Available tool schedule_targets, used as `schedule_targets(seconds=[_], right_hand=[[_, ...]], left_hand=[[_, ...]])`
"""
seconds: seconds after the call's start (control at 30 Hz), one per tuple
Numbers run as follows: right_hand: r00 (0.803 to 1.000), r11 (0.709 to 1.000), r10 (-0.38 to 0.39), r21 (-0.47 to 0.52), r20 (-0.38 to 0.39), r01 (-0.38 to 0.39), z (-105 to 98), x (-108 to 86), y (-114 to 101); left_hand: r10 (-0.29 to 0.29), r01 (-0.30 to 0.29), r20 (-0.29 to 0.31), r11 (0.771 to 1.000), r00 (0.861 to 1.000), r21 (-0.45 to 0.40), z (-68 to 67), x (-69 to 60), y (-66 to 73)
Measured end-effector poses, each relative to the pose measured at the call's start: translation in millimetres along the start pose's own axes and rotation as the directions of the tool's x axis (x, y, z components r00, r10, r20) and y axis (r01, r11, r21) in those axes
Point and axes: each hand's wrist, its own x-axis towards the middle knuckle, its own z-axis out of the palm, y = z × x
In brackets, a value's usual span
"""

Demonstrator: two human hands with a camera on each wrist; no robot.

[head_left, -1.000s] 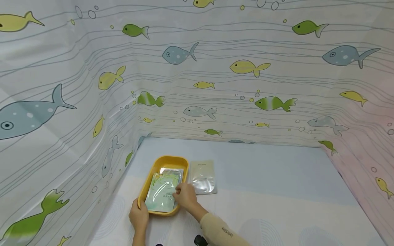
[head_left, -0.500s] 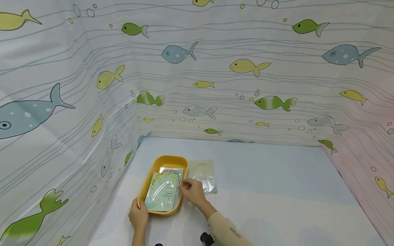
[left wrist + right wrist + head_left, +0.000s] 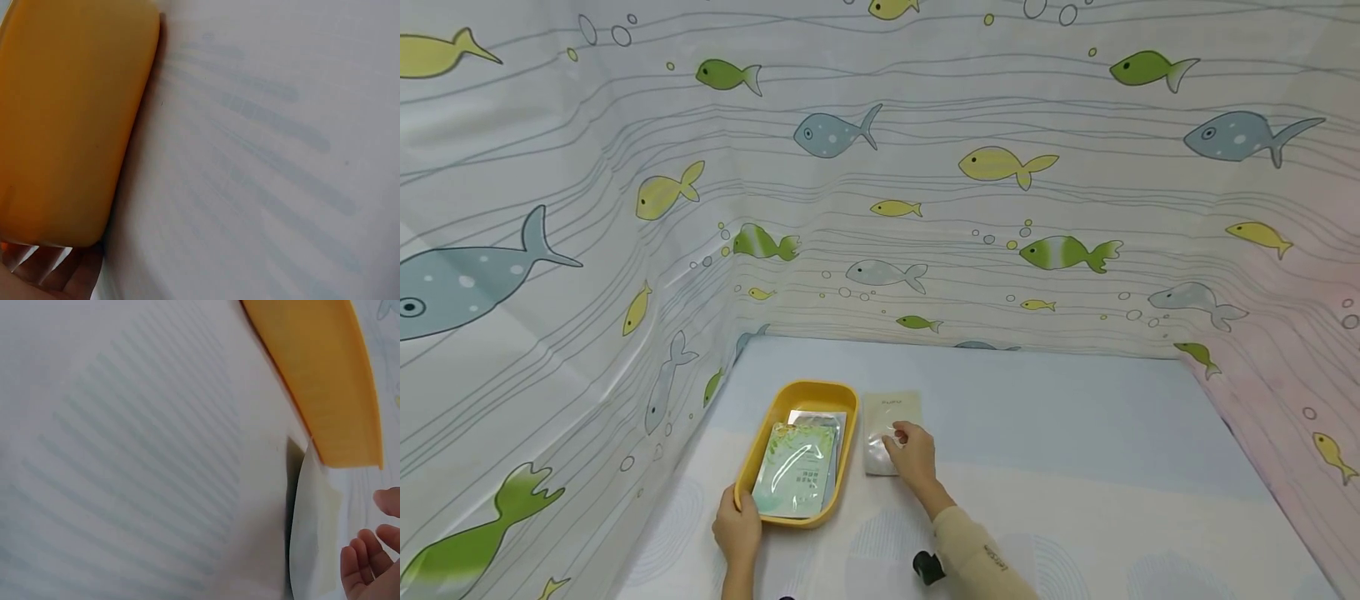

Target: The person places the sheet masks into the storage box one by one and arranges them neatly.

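My left hand (image 3: pixel 737 527) grips the near left corner of a yellow plastic tray (image 3: pixel 817 388). Its fingers (image 3: pixel 81 275) curl at the tray's end in the left wrist view. Inside the tray lies a green leaf-printed sachet (image 3: pixel 796 473), over a silvery one (image 3: pixel 822 418) that it partly hides. Just right of the tray a beige and silver sachet (image 3: pixel 882 410) lies flat. My right hand (image 3: pixel 916 458) is over that sachet, covering part of it. In the right wrist view its loosely bent fingers (image 3: pixel 353 569) hold nothing and stand apart from the sachet.
The pale table (image 3: pixel 1075 433) stretches to the right of the hands. Fish-printed sheeting (image 3: pixel 955 250) encloses the back and both sides. A small black object (image 3: pixel 928 568) shows beside the right sleeve, and a dark tip (image 3: pixel 787 597) at the lower frame edge.
My right hand has moved from the tray's right rim rightward to over the beige and silver sachet. The left hand, tray and sachets have stayed in place.
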Motion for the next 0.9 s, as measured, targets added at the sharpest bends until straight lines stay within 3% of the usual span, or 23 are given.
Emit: schedule_targets(seconds=[0.27,0.5,0.9], right_hand=[[0.997,0.997,0.072,-0.023,-0.013,-0.072,-10.5,-1.5,11.0],[0.989,0.980,0.141,-0.132,-0.048,-0.147,-13.4,-4.0,18.3],[0.975,0.951,0.224,-0.220,0.006,-0.217,-13.6,-9.7,27.5]], left_hand=[[0.002,-0.002,0.002,1.000,1.000,0.004,0.0,0.1,-1.3],[0.005,-0.005,0.006,1.000,1.000,0.006,-0.2,-0.2,-2.0],[0.015,-0.015,0.001,1.000,1.000,-0.004,-1.3,-1.8,1.8]])
